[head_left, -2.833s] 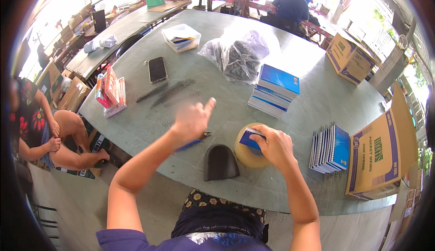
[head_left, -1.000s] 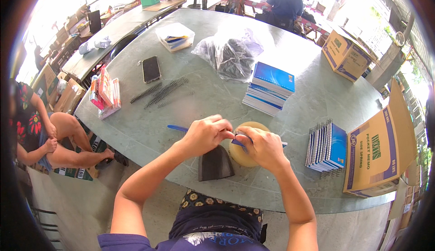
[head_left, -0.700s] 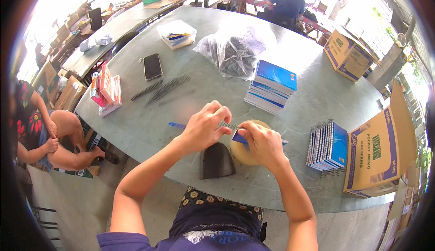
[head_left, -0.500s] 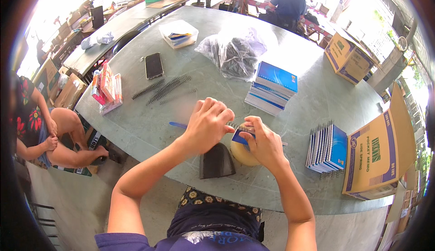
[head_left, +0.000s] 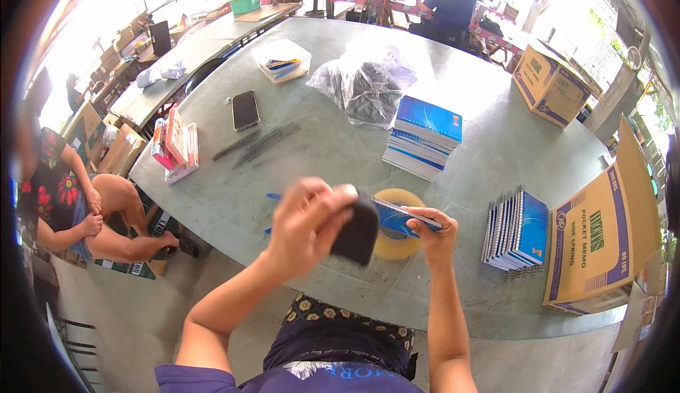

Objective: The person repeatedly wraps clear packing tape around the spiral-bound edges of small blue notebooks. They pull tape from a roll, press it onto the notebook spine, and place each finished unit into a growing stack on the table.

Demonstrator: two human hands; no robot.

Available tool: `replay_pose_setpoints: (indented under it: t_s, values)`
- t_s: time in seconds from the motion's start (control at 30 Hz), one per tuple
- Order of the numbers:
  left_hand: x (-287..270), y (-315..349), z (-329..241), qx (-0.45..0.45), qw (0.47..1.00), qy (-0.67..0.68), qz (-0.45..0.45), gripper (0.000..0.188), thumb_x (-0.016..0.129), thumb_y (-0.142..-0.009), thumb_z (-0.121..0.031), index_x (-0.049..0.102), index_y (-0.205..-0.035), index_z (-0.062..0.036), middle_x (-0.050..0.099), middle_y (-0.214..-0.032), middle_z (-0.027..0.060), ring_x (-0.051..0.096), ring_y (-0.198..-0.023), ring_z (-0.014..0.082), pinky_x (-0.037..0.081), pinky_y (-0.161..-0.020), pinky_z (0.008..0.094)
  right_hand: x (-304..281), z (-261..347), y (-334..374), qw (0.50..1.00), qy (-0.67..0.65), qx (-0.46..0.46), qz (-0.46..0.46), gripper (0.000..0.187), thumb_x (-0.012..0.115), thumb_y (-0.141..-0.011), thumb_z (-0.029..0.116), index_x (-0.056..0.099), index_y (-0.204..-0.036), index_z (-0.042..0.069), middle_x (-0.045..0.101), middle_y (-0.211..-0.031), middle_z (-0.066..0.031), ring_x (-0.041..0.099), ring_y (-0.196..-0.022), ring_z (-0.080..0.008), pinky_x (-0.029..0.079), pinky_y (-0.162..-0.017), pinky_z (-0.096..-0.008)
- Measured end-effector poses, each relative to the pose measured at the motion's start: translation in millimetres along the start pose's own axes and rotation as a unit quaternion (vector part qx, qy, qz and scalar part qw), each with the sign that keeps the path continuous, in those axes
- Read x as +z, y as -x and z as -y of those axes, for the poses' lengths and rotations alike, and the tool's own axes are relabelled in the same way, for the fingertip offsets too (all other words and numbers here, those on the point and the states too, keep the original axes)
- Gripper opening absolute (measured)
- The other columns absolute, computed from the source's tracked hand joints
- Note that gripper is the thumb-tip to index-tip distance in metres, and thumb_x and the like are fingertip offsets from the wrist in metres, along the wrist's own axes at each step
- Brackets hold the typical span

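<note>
Two things are gripped over the tabletop [head_left: 467, 216]: the left hand [head_left: 306, 224] pinches a dark, rounded block [head_left: 360, 238], while the right hand [head_left: 433, 234] holds a small blue notebook [head_left: 394, 217] over a tape roll [head_left: 398, 250]. Stacked blue notebooks [head_left: 425, 134] stand farther back.

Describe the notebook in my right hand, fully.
The small notebook has a smooth-looking blue cover and a pale edge along its upper side. It appears closed and tilted, its right end pinched in the right hand. It hides part of the yellowish tape roll; whether it touches that or the dark block is unclear.
</note>
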State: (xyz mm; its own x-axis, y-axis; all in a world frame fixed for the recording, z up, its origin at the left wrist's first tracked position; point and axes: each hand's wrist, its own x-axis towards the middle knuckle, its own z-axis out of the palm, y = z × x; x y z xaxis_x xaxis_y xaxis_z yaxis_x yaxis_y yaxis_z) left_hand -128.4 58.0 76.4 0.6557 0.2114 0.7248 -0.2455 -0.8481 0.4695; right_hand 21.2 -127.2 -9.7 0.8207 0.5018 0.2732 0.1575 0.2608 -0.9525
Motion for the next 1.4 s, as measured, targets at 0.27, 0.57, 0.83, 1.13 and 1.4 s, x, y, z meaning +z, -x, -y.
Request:
replay_pose_setpoints:
  t_s: [0.27, 0.57, 0.83, 1.13, 1.4]
  values:
    - [12, -13, -3, 0.054, 0.996, -0.068, 0.002, 0.029, 0.071, -0.069, 0.001, 0.065, -0.094, -0.0111, 0.053, -0.083, 0.0064, 0.057, -0.077, 0.023, 0.049, -0.063, 0.0323, 7, -2, 6, 1.0, 0.019, -0.018, -0.002, 0.018, 0.073, -0.077, 0.004, 0.07, -0.094, 0.0, 0.07, -0.093, -0.0082, 0.064, -0.085, -0.0133, 0.05, -0.079, -0.0247]
    - [15, -9, 0, -0.053, 0.996, 0.022, 0.071, 0.03, 0.076, -0.066, -0.005, 0.061, -0.092, -0.006, 0.058, -0.087, 0.0096, 0.059, -0.08, 0.0266, 0.05, -0.066, 0.0328, -1, 0, 8, 0.999, 0.001, -0.044, -0.002, 0.016, 0.071, -0.078, 0.002, 0.069, -0.093, -0.001, 0.07, -0.092, -0.0107, 0.065, -0.087, -0.0149, 0.05, -0.081, -0.0261]
    - [27, -9, 28, 0.113, 0.98, -0.096, 0.132, 0.033, 0.075, -0.071, -0.012, 0.054, -0.095, -0.0063, 0.056, -0.093, 0.0106, 0.058, -0.08, 0.0305, 0.049, -0.071, 0.0387, -6, -7, 7, 0.999, -0.026, -0.037, 0.021, 0.016, 0.071, -0.078, 0.001, 0.068, -0.093, -0.002, 0.07, -0.092, -0.0119, 0.065, -0.085, -0.0166, 0.05, -0.08, -0.0271]
    - [24, -16, 40, 0.03, 0.983, -0.021, 0.178, 0.021, 0.069, -0.08, -0.012, 0.058, -0.097, -0.0072, 0.058, -0.085, 0.0072, 0.062, -0.068, 0.0276, 0.051, -0.063, 0.0368, 0, 1, 2, 0.998, -0.011, -0.056, 0.028, 0.016, 0.072, -0.079, 0.005, 0.068, -0.094, -0.001, 0.07, -0.093, -0.0134, 0.066, -0.086, -0.0189, 0.052, -0.079, -0.028]
    - [19, -21, 53, -0.09, 0.956, 0.036, 0.277, 0.023, 0.07, -0.081, -0.021, 0.06, -0.095, -0.0067, 0.059, -0.082, 0.0064, 0.059, -0.065, 0.0187, 0.048, -0.059, 0.0304, 3, 2, 4, 0.998, 0.024, -0.056, 0.004, 0.019, 0.072, -0.082, 0.017, 0.07, -0.088, -0.001, 0.071, -0.087, -0.0123, 0.065, -0.081, -0.0151, 0.051, -0.074, -0.0253]
